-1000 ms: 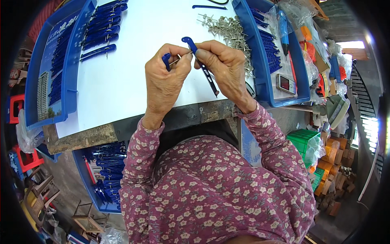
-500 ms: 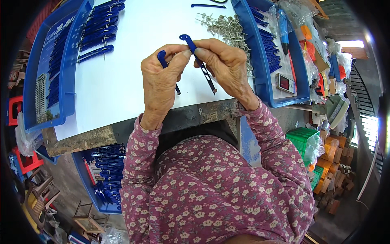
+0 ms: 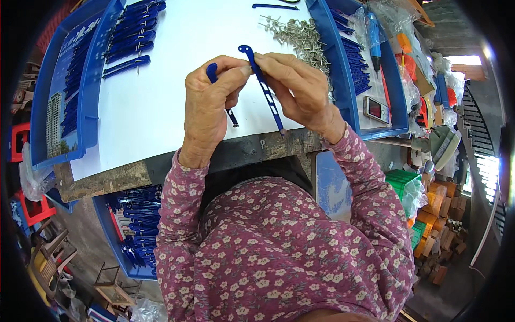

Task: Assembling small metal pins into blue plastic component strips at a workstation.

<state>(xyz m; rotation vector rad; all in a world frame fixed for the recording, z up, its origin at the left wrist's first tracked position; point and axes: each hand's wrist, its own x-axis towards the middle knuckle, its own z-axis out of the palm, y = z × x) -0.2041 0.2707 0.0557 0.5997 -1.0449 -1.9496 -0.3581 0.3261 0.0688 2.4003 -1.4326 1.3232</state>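
My left hand (image 3: 206, 102) is closed around a dark blue handle-like piece (image 3: 212, 72), whose rounded end sticks up by the thumb and whose thin other end shows below the palm. Between the fingertips of my right hand (image 3: 306, 88) is a long, narrow blue plastic strip (image 3: 267, 95) with small holes at its wider top and slots along its length. It slants down toward the table's near edge. The left fingertips meet or nearly meet this strip near its upper part; contact there cannot be made out.
Silver metal pins (image 3: 303, 40) lie heaped at the right of the white tabletop (image 3: 161, 107). Finished-looking blue pieces (image 3: 131, 40) form a row at left. Blue trays (image 3: 88, 134) flank both sides; the right one holds a phone (image 3: 375, 110) and a blue screwdriver-like tool (image 3: 374, 40). A lower bin (image 3: 120, 257) holds more pieces.
My right fingers have opened out along the strip, showing more of its slotted length. The strip's lower end has moved slightly nearer. My left hand has shifted a little left.
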